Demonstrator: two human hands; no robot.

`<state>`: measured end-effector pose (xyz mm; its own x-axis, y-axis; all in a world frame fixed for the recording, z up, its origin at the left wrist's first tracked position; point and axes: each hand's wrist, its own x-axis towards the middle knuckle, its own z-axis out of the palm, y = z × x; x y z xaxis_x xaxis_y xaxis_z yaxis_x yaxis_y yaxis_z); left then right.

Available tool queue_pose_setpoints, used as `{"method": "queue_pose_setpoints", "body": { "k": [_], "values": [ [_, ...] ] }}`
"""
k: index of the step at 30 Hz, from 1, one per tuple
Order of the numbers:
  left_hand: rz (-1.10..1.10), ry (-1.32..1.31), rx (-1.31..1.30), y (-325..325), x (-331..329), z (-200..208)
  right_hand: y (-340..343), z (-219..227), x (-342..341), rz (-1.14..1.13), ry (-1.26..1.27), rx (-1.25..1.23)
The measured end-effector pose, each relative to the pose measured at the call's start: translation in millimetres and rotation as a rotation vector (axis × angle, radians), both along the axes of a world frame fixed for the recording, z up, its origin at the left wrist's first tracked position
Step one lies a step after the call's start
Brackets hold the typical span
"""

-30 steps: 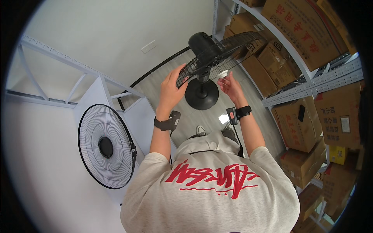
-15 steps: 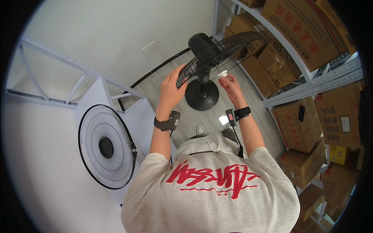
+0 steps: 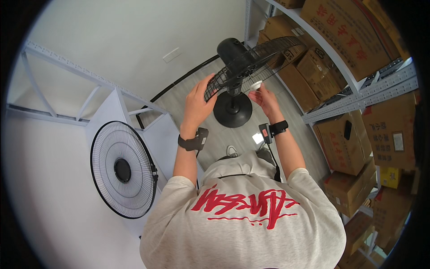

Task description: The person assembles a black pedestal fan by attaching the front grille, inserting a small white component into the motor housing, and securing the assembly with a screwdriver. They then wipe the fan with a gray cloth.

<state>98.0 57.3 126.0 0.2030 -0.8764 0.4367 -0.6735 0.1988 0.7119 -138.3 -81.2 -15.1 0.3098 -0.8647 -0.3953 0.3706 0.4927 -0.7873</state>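
Note:
In front of me a black pedestal fan stands on its round base (image 3: 232, 117), with the motor housing (image 3: 231, 50) tilted on top. Its black wire rear grille (image 3: 280, 44) is fixed behind the front shaft, and no blades show on it. My left hand (image 3: 199, 102) grips the grille's left edge, fingers behind the rim. Between the fingertips of my right hand (image 3: 268, 101) is a small round white plastic nut (image 3: 256, 85), held close to the middle of the grille at the shaft. Whether the nut touches the shaft is hard to make out.
A loose black front grille (image 3: 122, 170) with a dark centre disc leans on the white board at left. Metal shelving (image 3: 371, 89) packed with cardboard boxes (image 3: 345, 139) runs along the right. A wall (image 3: 134, 40) rises behind the fan.
My right hand has turned slightly at the wrist, and its fingers have shifted around the white nut. My left hand keeps its place on the grille, almost unmoved.

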Motion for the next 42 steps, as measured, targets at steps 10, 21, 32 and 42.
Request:
{"method": "queue_pose_setpoints", "body": {
  "k": [10, 21, 32, 42],
  "values": [
    [-0.002, -0.029, -0.068, -3, -1, -3, -2, -8, -6, 0.050, 0.028, -0.075],
    [-0.016, 0.020, -0.072, -2, 1, -7, 6, -2, 0, -0.023, 0.111, -0.084],
    [0.000, 0.040, 0.008, 0, 2, -2, 5, 6, -1, -0.002, 0.128, -0.060],
    [0.004, -0.019, -0.069, -2, 0, -3, 0, 6, -8, 0.056, 0.140, -0.044]
  ]
}}
